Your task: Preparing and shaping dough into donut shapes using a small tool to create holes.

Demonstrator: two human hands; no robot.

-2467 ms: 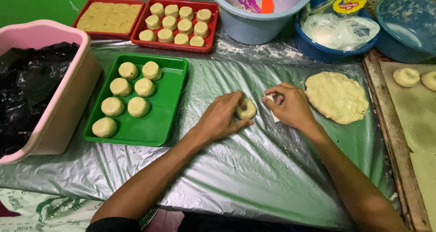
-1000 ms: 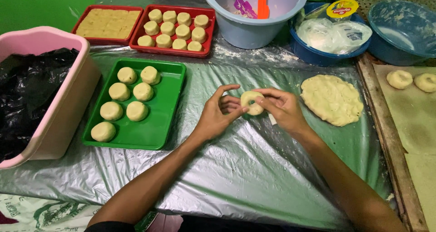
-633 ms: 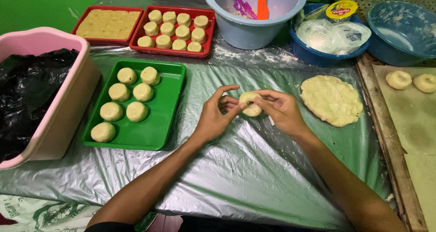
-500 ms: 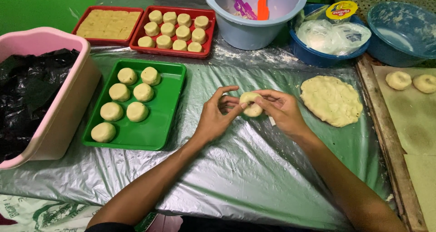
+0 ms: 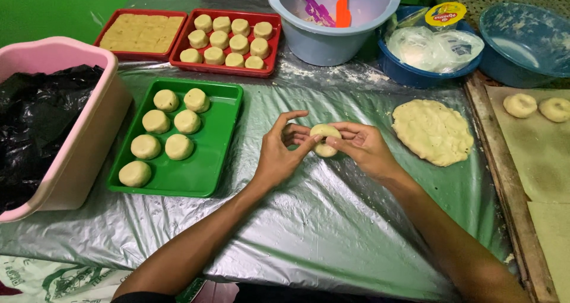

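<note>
A small pale dough piece (image 5: 324, 140) is pinched between the fingertips of both my hands, just above the silver plastic sheet (image 5: 332, 232). My left hand (image 5: 278, 153) grips it from the left, with some fingers spread upward. My right hand (image 5: 363, 146) grips it from the right. A flat slab of pale dough (image 5: 432, 131) lies on the sheet just right of my right hand. Left of my left hand stands a green tray (image 5: 205, 160) holding several round dough balls (image 5: 157, 121).
A pink tub (image 5: 83, 143) lined with black plastic stands at far left. Two red trays (image 5: 178, 56) at the back hold a dough slab and several dough rounds. A pale blue bucket (image 5: 329, 42) with spatulas, blue bowls (image 5: 522, 48) and a wooden board (image 5: 534, 160) with dough rings stand behind and to the right.
Both hands have lifted the dough piece off the sheet and brought it between the fingertips. Over the last second they have barely moved.
</note>
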